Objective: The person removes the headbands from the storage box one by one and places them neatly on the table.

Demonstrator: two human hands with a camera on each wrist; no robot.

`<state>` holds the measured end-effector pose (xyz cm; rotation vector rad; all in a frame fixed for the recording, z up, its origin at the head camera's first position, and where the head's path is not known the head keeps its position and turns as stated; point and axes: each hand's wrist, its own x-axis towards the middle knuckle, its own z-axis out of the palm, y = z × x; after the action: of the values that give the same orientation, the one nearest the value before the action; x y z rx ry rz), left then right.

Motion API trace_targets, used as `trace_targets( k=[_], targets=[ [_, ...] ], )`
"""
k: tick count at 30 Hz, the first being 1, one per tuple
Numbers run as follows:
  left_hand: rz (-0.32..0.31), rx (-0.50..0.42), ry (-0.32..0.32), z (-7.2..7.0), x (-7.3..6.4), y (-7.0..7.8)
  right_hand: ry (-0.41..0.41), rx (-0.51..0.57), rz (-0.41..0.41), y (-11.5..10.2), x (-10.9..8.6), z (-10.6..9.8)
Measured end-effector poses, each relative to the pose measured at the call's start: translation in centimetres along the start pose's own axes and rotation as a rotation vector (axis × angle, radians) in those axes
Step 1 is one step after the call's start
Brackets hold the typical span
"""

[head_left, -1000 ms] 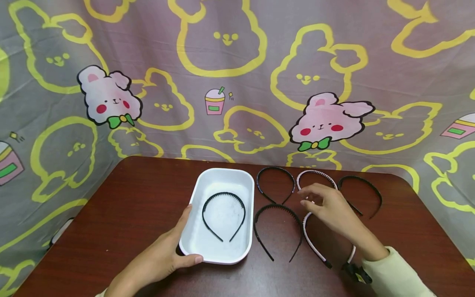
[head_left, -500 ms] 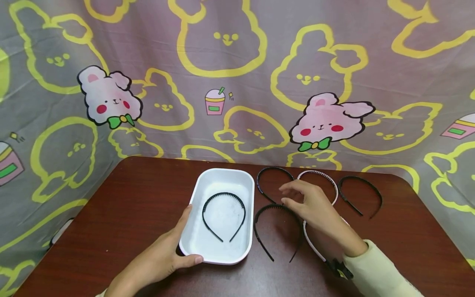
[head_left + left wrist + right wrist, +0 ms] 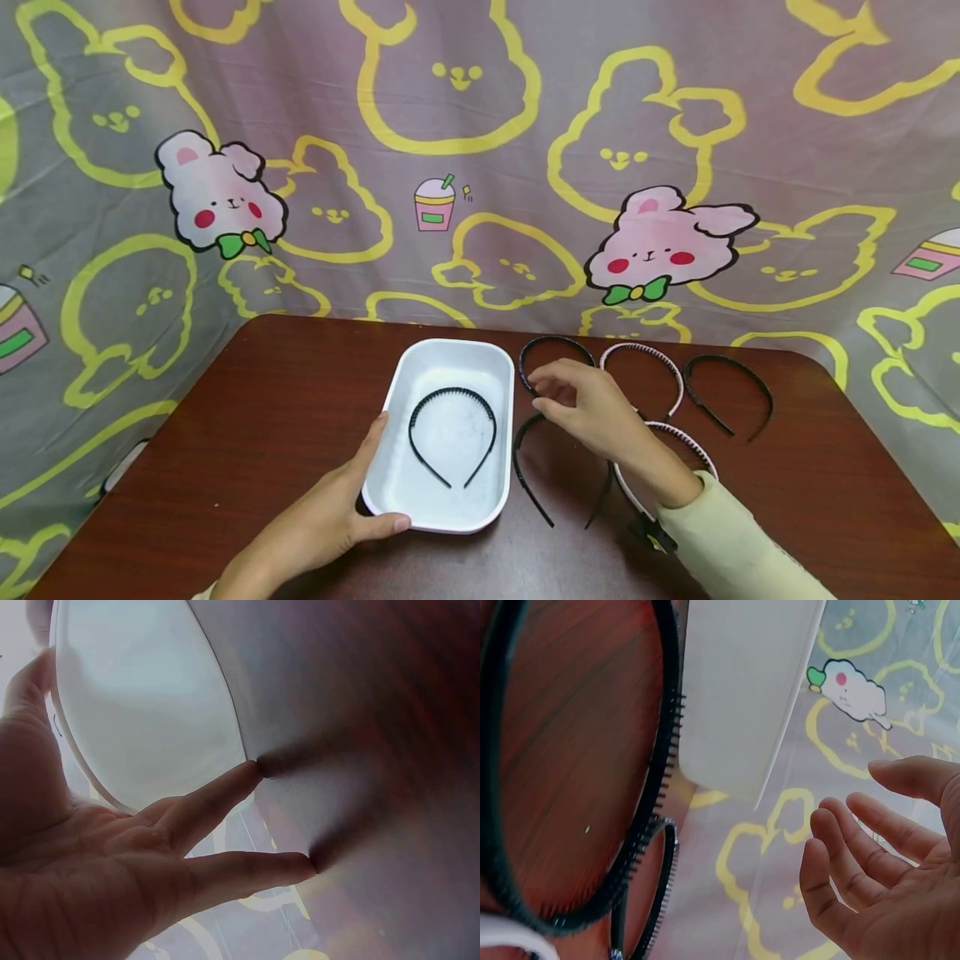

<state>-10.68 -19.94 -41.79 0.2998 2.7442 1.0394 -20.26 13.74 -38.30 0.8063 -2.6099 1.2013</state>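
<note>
A white plastic tray (image 3: 375,467) stands on the table with a black toothed headband (image 3: 452,390) lying inside it. My left hand (image 3: 322,517) holds the tray by its near left corner, thumb at the front rim and fingers along the outer side. My right hand (image 3: 592,417) hovers right of the tray, its fingers loosely bent and nothing between them. Below it lies another black toothed headband (image 3: 518,467), partly covered by the hand. Just behind is a dark, speckled headband (image 3: 555,338). In the right wrist view the hand's fingertips (image 3: 821,855) are apart from everything.
More headbands lie to the right: a pale toothed one (image 3: 680,379), a pale one with a black bow (image 3: 652,533) partly under the right forearm, and a dark one (image 3: 761,383). A patterned curtain (image 3: 480,183) hangs behind the brown table (image 3: 285,400).
My right hand has moved left, from above the pale headbands to above the black toothed headband near the tray. The left hand and the tray have stayed put.
</note>
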Motion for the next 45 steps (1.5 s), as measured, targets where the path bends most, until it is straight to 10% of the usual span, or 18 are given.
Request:
trace_targets(
  k=[45],
  targets=[
    [0.027,0.002,0.006,0.0,0.1,-0.1,-0.297,0.008,-0.051,-0.9,7.0,6.2]
  ],
)
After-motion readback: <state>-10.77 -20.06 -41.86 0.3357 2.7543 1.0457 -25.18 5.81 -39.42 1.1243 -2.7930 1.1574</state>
